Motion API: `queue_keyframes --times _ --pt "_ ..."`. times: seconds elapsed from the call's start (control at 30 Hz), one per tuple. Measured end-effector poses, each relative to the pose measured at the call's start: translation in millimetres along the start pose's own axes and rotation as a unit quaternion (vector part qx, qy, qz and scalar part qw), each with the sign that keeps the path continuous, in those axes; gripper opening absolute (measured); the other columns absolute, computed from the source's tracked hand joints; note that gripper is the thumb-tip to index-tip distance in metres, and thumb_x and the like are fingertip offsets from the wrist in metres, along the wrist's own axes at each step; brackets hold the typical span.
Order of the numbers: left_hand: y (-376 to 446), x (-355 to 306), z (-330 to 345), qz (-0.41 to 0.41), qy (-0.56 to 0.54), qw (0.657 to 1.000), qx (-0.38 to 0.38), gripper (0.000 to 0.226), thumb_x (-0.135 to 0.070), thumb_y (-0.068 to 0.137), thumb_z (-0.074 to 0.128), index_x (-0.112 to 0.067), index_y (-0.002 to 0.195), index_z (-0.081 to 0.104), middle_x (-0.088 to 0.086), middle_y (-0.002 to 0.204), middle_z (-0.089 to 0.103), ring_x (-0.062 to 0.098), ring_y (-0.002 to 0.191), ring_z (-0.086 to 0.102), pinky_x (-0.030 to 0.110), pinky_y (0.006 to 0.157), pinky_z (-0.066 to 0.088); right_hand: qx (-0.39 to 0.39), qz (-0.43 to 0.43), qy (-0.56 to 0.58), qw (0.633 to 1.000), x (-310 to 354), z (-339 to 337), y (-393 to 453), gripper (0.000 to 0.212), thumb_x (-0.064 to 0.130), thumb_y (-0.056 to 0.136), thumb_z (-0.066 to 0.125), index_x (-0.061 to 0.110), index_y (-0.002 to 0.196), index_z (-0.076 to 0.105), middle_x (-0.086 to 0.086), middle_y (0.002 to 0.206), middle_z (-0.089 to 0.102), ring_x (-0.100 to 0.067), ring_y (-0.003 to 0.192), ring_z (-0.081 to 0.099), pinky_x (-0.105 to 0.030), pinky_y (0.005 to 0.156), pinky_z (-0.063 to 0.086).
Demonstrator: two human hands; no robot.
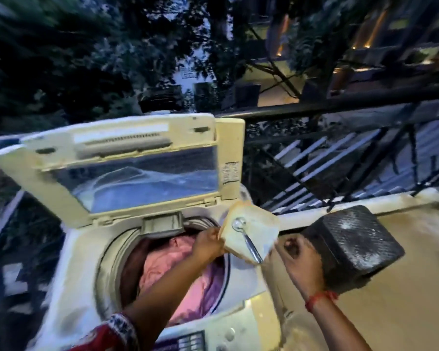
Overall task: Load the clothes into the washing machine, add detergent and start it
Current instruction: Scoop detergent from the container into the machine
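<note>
- Fingers of the left hand (208,245): curled round the left edge of a cream detergent pouch (260,233), held above the right rim of the drum.
- Right hand (298,259): fingers curled beside the pouch's lower right corner; motion blur hides whether they pinch it.
- Spoon (246,238): metal, lying in the pouch's open mouth, bowl up and to the left, handle toward the right hand.
- Washing machine (81,254): top-loading, cream, lid (107,163) propped up behind the drum.
- Clothes (178,269): pink and dark red fabric, inside the drum beneath the left forearm.
- Dark box (352,245): sits on the ledge right of the machine, behind the right hand.
- Railing (340,102): black, beyond the machine.
</note>
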State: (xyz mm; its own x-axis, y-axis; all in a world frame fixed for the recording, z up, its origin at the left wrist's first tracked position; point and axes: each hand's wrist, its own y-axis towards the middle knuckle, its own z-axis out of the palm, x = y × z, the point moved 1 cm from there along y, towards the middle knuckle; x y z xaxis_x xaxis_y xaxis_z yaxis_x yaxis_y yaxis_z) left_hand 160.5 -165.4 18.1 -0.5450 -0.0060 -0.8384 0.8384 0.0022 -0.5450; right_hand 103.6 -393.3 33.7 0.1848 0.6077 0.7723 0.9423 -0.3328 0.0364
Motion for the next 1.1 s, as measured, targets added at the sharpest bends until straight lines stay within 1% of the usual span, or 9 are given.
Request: queue_keyframes --times 0.13,0.3,0.5,0.6,0.67,0.8,0.9,1.0,1.1 --pt "-29.8 17.5 -71.6 0.002 -0.025 0.998 -0.059 0.022 -0.005 0.053 0.051 -0.013 0.069 0.065 -0.008 0.052 0.063 0.02 0.068 0.054 0.03 0.065 0.042 0.158 -0.114 -0.047 0.98 74.9 52.1 -25.7 0.03 0.045 0.075 0.075 0.024 0.088 0.058 0.006 0.07 0.063 -0.003 0.058 0.056 -0.017 0.054 0.038" --pt "-66.0 41.6 -130.0 0.006 -0.035 0.994 -0.101 0.03 0.01 0.075 0.053 -0.014 0.072 0.07 0.005 0.069 0.07 0.02 0.065 0.062 0.036 0.066 0.052 0.269 -0.188 -0.171 0.929 113.6 126.4 -65.1 0.039 0.043 0.079 0.067 0.02 0.107 0.052 -0.004 0.09 0.068 -0.023 0.089 0.064 -0.03 0.069 0.043" --pt "-80.8 71.1 -181.1 0.018 -0.006 0.985 -0.174 0.023 -0.012 0.058 0.055 -0.022 0.07 0.071 0.002 0.071 0.073 0.022 0.073 0.068 0.05 0.071 0.057 0.266 -0.272 -0.199 0.903 134.7 164.3 -90.4 0.019 0.01 0.088 0.053 0.01 0.105 0.062 -0.009 0.099 0.067 -0.027 0.094 0.064 -0.03 0.076 0.047" --pt "-82.1 83.9 -196.7 0.012 -0.031 0.98 -0.197 0.015 -0.023 0.053 0.06 -0.028 0.064 0.07 0.006 0.076 0.073 0.03 0.084 0.07 0.053 0.075 0.056 0.214 -0.331 -0.204 0.896 144.4 169.2 -78.1 0.019 -0.003 0.071 0.067 0.012 0.082 0.068 -0.008 0.075 0.068 -0.028 0.07 0.066 -0.029 0.063 0.052" --pt "-103.6 66.1 -198.4 0.034 -0.043 0.974 -0.218 0.006 -0.022 0.06 0.064 -0.027 0.063 0.064 0.006 0.078 0.072 0.032 0.089 0.069 0.054 0.079 0.055 0.192 -0.343 -0.207 0.896 152.4 170.6 -68.0 0.018 -0.004 0.069 0.067 0.013 0.075 0.067 -0.008 0.068 0.066 -0.028 0.065 0.063 -0.032 0.058 0.05" --pt "-118.0 51.1 -199.4 0.041 -0.075 0.973 -0.217 0.037 0.009 0.085 0.058 -0.027 0.08 0.062 0.007 0.091 0.072 0.025 0.095 0.068 0.047 0.086 0.055 0.175 -0.358 -0.212 0.892 159.7 176.3 -63.6 0.032 -0.009 0.066 0.065 0.011 0.091 0.069 -0.011 0.077 0.066 -0.032 0.074 0.063 -0.037 0.065 0.05" --pt "-116.3 55.2 -208.8 0.042 -0.073 0.971 -0.223 0.032 0.004 0.084 0.059 -0.027 0.086 0.066 0.008 0.097 0.074 0.025 0.093 0.07 0.05 0.084 0.056 0.193 -0.432 -0.201 0.858 162.3 181.4 -81.9 0.048 -0.011 0.058 0.074 0.009 0.101 0.071 -0.007 0.077 0.064 -0.027 0.074 0.06 -0.024 0.066 0.04" --pt "-109.4 61.1 -217.5 0.032 -0.049 0.968 -0.245 0.024 -0.007 0.082 0.06 -0.03 0.084 0.069 0.0 0.089 0.076 0.021 0.086 0.071 0.049 0.08 0.058 0.219 -0.503 -0.174 0.818 158.4 182.0 -95.7 0.037 -0.002 0.068 0.068 0.013 0.101 0.071 -0.001 0.072 0.057 -0.018 0.07 0.055 -0.023 0.061 0.041" --pt "-107.4 54.6 -220.4 0.029 -0.072 0.961 -0.266 0.024 -0.003 0.085 0.058 -0.025 0.089 0.068 0.002 0.086 0.075 0.02 0.078 0.069 0.041 0.075 0.059 0.22 -0.474 -0.127 0.843 151.6 177.9 -99.6 0.03 -0.001 0.075 0.064 0.012 0.1 0.071 -0.003 0.074 0.058 -0.012 0.075 0.047 -0.02 0.065 0.038"
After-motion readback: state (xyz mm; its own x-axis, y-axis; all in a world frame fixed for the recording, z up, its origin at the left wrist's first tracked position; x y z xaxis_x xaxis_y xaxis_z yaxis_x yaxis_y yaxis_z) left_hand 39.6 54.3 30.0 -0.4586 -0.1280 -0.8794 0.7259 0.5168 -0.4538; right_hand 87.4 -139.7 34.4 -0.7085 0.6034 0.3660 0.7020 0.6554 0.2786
